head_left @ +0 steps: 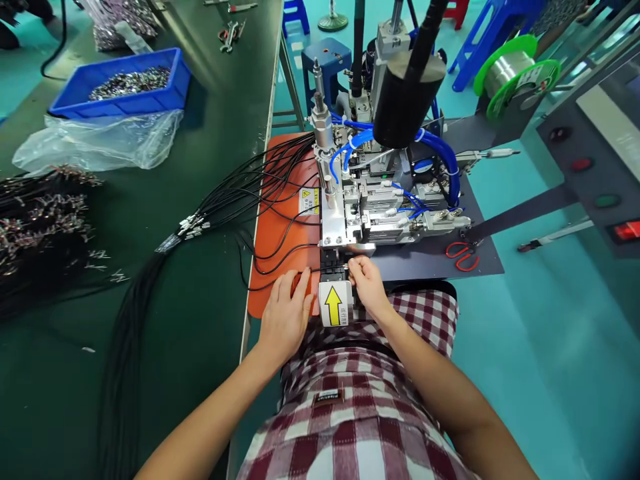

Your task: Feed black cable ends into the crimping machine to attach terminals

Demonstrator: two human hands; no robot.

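Observation:
My left hand (pixel 286 319) is over the orange plate (pixel 267 230), fingers bent around a thin black cable (pixel 316 270) at the machine's front. My right hand (pixel 369 285) pinches the end of this same cable beside the black feed track. Its fingertips partly hide the cable's tip. Between my hands is a white label with a yellow arrow (pixel 333 304). Directly ahead stands the metal machine (pixel 334 223), with blue air hoses (pixel 445 157). Several more black cables (pixel 250 183) run across the orange plate into its left side.
On the green table (pixel 210 373) are a cable bundle (pixel 137 313), a pile of cable ends (pixel 40 233), a blue bin (pixel 120 100) of small metal parts, a plastic bag (pixel 110 143) and tools (pixel 230 37). Red-handled scissors (pixel 463 255) and a green wire spool (pixel 517 73) are right.

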